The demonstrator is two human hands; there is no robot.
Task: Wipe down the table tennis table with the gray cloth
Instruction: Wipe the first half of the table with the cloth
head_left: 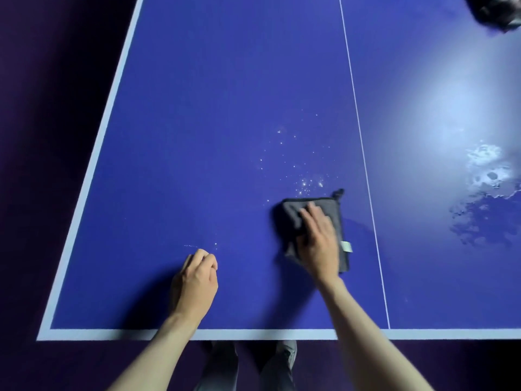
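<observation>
Item one: my right hand (317, 238) lies flat on the gray cloth (313, 221), fingers fairly straight and pressing down; the thumb side is tucked against a fold, so I cannot tell whether it pinches the fabric.

Item two: the gray cloth, folded, sits on the blue worktop (211, 136) under that hand, just left of the white centre line (363, 165). A small white tag (346, 246) sticks out beside the little-finger side, and a dark loop (338, 193) shows at the far corner. Much of the cloth is hidden by the hand.

Item three: my left hand (197, 280) rests on the worktop well to the left of the cloth, fingers curled under, holding nothing I can see.

Item four: scattered bright droplets (304, 182) just beyond the cloth, a few specks ahead of the left hand's knuckles.

Item five: a wet patch (485, 193) far right of the right hand, partly lost in glare.

Item six: a dark object (496, 11) at the far right corner, cut off by the frame, unidentifiable.

Item seven: legs (253, 368) below the near edge, dim.
</observation>
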